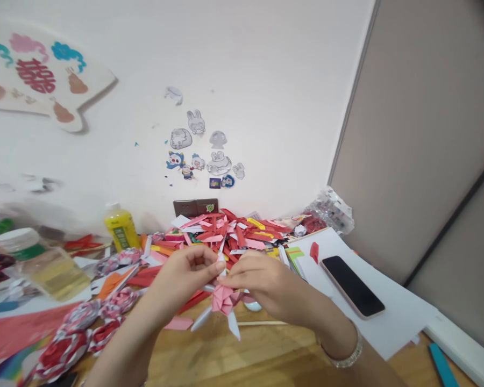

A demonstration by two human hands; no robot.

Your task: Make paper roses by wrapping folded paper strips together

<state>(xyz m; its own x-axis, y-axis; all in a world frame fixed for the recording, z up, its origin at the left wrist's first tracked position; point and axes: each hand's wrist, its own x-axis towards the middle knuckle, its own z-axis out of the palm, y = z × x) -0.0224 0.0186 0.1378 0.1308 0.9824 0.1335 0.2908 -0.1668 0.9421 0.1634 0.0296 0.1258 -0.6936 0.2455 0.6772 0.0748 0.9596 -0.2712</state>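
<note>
Both hands meet over the front of the table around a folded paper flower (222,301) with a pink centre and pointed white petals. My left hand (193,269) pinches one upright white petal between thumb and forefinger. From the other side, the fingers of my right hand (262,277) close on the flower just above its pink centre; a bracelet circles that wrist. Two white petals hang downward, and part of the flower is hidden by the fingers. Behind the hands lies a pile of folded red, pink and white paper strips (242,228).
A phone (353,285) lies on white paper (403,312) at right. At left stand a yellow bottle (121,228) and a clear jar (52,269) with yellowish liquid. Several red and white paper rosettes (64,352) lie front left. A thin stick (262,323) rests on the wooden table (210,360).
</note>
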